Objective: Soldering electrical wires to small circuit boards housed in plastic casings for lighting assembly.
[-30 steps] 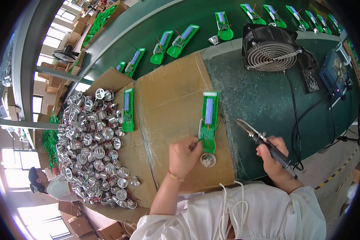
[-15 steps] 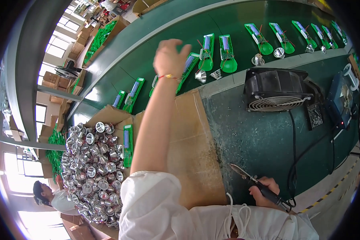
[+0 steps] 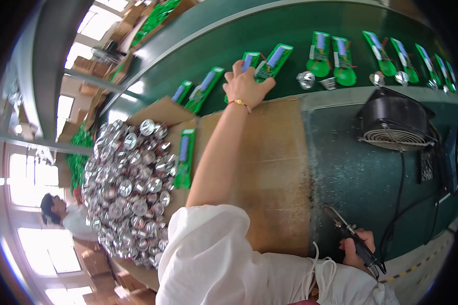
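My left hand (image 3: 247, 87) stretches forward over the far belt, its fingers spread on and around a green plastic casing (image 3: 249, 60). I cannot tell whether the fingertips touch it. Just right of the hand, another green casing with a blue-purple battery (image 3: 278, 56) lies tilted. A soldering iron (image 3: 339, 221) is gripped in my right hand (image 3: 359, 248) near the front edge, its tip pointing up and left. A single green casing (image 3: 185, 155) lies on the cardboard sheet (image 3: 269, 173), beside a large heap of silver reflector cups (image 3: 130, 188) with wires.
More casings (image 3: 343, 63) stand along the belt, several with a reflector cup (image 3: 305, 80) beside them. A black fan (image 3: 397, 119) with a wire grille sits at the right, its cable (image 3: 402, 178) running toward me. At the left, a person (image 3: 68, 216) is near green parts (image 3: 80, 152).
My left hand has come down onto the casings with its fingers spreading. My view has turned, so the bench appears shifted right. The soldering iron stays in my right hand.
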Action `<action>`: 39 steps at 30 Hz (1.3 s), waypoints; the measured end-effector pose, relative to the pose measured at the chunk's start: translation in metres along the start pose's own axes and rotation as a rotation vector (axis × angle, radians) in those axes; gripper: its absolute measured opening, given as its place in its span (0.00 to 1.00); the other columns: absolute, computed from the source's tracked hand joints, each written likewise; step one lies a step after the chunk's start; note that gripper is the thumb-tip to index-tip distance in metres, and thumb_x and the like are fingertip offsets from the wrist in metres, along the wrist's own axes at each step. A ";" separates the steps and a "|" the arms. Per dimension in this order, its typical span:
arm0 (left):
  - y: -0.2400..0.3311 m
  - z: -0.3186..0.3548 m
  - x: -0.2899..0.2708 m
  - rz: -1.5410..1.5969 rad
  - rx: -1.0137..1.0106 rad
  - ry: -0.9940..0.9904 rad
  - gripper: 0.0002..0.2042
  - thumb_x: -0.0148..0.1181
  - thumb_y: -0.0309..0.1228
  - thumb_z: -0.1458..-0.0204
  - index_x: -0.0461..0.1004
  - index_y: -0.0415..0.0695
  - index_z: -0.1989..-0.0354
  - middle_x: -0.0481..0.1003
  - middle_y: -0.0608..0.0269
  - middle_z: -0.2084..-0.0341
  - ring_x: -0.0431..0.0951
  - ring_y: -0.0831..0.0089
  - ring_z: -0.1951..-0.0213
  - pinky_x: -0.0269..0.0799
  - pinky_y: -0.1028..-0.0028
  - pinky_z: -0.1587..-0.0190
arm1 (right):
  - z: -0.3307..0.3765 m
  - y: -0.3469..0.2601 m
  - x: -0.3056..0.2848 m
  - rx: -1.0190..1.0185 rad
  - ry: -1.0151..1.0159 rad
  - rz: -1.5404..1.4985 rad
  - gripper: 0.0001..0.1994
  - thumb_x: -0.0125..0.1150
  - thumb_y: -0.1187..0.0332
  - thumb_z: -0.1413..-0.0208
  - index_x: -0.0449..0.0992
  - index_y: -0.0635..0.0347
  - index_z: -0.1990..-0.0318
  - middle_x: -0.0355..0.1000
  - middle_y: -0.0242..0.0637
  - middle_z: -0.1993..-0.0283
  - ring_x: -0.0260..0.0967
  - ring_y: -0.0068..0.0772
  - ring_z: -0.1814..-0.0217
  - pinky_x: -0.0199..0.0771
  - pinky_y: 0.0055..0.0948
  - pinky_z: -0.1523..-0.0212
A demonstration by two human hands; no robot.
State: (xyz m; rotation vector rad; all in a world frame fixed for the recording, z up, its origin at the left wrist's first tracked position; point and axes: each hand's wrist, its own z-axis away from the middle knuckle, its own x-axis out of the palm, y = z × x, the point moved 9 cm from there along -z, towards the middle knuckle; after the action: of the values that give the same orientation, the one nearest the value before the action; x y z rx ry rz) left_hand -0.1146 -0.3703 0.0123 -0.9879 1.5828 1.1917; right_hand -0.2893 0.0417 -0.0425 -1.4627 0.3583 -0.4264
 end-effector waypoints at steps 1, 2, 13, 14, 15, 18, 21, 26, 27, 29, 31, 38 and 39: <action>-0.003 0.015 -0.009 0.029 0.022 0.003 0.28 0.55 0.50 0.65 0.72 0.40 0.59 0.55 0.55 0.44 0.58 0.51 0.48 0.57 0.59 0.48 | 0.001 0.001 -0.004 0.035 0.056 0.013 0.13 0.57 0.64 0.50 0.61 0.61 0.69 0.65 0.37 0.77 0.61 0.19 0.83 0.63 0.16 0.80; -0.014 0.037 -0.021 0.089 -0.019 0.006 0.28 0.55 0.50 0.65 0.73 0.40 0.60 0.55 0.54 0.44 0.58 0.51 0.49 0.58 0.59 0.48 | 0.000 0.001 -0.004 0.008 0.045 0.016 0.13 0.56 0.64 0.50 0.60 0.61 0.68 0.65 0.36 0.77 0.60 0.18 0.83 0.62 0.16 0.80; -0.030 0.265 -0.051 0.124 -0.050 0.067 0.19 0.59 0.44 0.67 0.72 0.38 0.75 0.49 0.49 0.40 0.45 0.47 0.39 0.45 0.38 0.50 | -0.002 -0.001 -0.002 -0.067 0.058 0.022 0.09 0.53 0.68 0.48 0.64 0.64 0.65 0.66 0.35 0.79 0.60 0.18 0.82 0.61 0.15 0.81; -0.024 0.274 -0.050 0.140 -0.051 0.025 0.19 0.59 0.44 0.66 0.72 0.38 0.75 0.49 0.48 0.40 0.44 0.47 0.39 0.44 0.38 0.50 | -0.001 -0.001 -0.004 -0.092 0.060 0.023 0.10 0.54 0.67 0.48 0.64 0.65 0.66 0.66 0.35 0.79 0.60 0.18 0.82 0.60 0.14 0.81; -0.012 0.283 -0.058 0.052 0.034 0.057 0.19 0.59 0.44 0.65 0.72 0.38 0.74 0.47 0.45 0.40 0.42 0.47 0.38 0.43 0.38 0.49 | -0.002 -0.001 -0.005 -0.121 0.064 0.019 0.10 0.54 0.67 0.48 0.64 0.65 0.66 0.66 0.35 0.78 0.60 0.18 0.82 0.60 0.14 0.81; -0.010 0.321 -0.079 0.263 0.029 0.168 0.21 0.59 0.43 0.63 0.68 0.40 0.65 0.50 0.42 0.42 0.47 0.48 0.40 0.45 0.44 0.47 | -0.003 -0.004 -0.009 -0.157 0.085 0.036 0.10 0.53 0.67 0.48 0.65 0.65 0.66 0.66 0.34 0.79 0.59 0.17 0.82 0.59 0.14 0.81; -0.062 0.355 -0.107 0.088 -0.172 0.322 0.18 0.61 0.38 0.64 0.67 0.44 0.66 0.63 0.52 0.56 0.61 0.55 0.51 0.55 0.57 0.54 | 0.000 -0.002 -0.012 -0.170 0.091 0.042 0.09 0.53 0.67 0.48 0.66 0.65 0.66 0.66 0.33 0.79 0.59 0.17 0.82 0.58 0.13 0.82; -0.156 0.405 -0.167 -0.506 -0.564 0.383 0.16 0.60 0.39 0.62 0.67 0.45 0.68 0.69 0.60 0.72 0.72 0.62 0.67 0.64 0.65 0.65 | 0.000 -0.005 -0.006 -0.179 0.061 -0.008 0.08 0.54 0.68 0.48 0.66 0.65 0.66 0.66 0.33 0.79 0.59 0.16 0.82 0.57 0.13 0.82; -0.166 0.408 -0.173 -0.566 -0.633 0.387 0.16 0.60 0.40 0.61 0.67 0.45 0.68 0.70 0.59 0.71 0.72 0.62 0.67 0.65 0.64 0.65 | -0.002 -0.006 -0.002 -0.176 0.050 -0.017 0.08 0.54 0.69 0.48 0.66 0.64 0.67 0.66 0.33 0.79 0.59 0.16 0.82 0.58 0.13 0.82; -0.175 0.405 -0.171 -0.660 -0.724 0.376 0.17 0.60 0.44 0.59 0.70 0.44 0.67 0.70 0.58 0.68 0.73 0.62 0.65 0.66 0.64 0.64 | 0.001 -0.005 -0.001 -0.178 0.031 -0.017 0.08 0.54 0.69 0.48 0.66 0.64 0.67 0.67 0.34 0.79 0.60 0.16 0.82 0.60 0.13 0.82; -0.195 0.402 -0.157 -0.667 -0.850 0.202 0.15 0.58 0.45 0.58 0.74 0.46 0.68 0.71 0.59 0.67 0.73 0.62 0.63 0.67 0.62 0.62 | 0.001 -0.007 0.000 -0.199 0.011 -0.006 0.08 0.54 0.69 0.48 0.66 0.65 0.67 0.67 0.34 0.78 0.61 0.16 0.82 0.61 0.13 0.81; -0.155 0.379 -0.142 -0.204 -0.378 0.429 0.06 0.57 0.31 0.56 0.76 0.43 0.76 0.74 0.63 0.73 0.74 0.61 0.67 0.67 0.66 0.66 | 0.007 -0.015 -0.006 -0.230 0.035 0.013 0.08 0.54 0.68 0.47 0.67 0.64 0.66 0.67 0.33 0.78 0.61 0.17 0.82 0.60 0.13 0.81; -0.146 0.377 -0.136 0.192 -0.310 0.440 0.05 0.56 0.29 0.56 0.76 0.42 0.76 0.76 0.62 0.75 0.75 0.59 0.70 0.68 0.67 0.67 | 0.009 -0.018 -0.006 -0.228 0.036 0.011 0.09 0.55 0.68 0.48 0.66 0.66 0.66 0.67 0.35 0.78 0.62 0.18 0.82 0.62 0.14 0.81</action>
State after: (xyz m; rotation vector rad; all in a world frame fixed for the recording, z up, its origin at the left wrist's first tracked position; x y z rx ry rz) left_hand 0.1316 -0.0249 0.0529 -1.3962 1.9027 1.4531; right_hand -0.2914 0.0514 -0.0243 -1.6757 0.4550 -0.4139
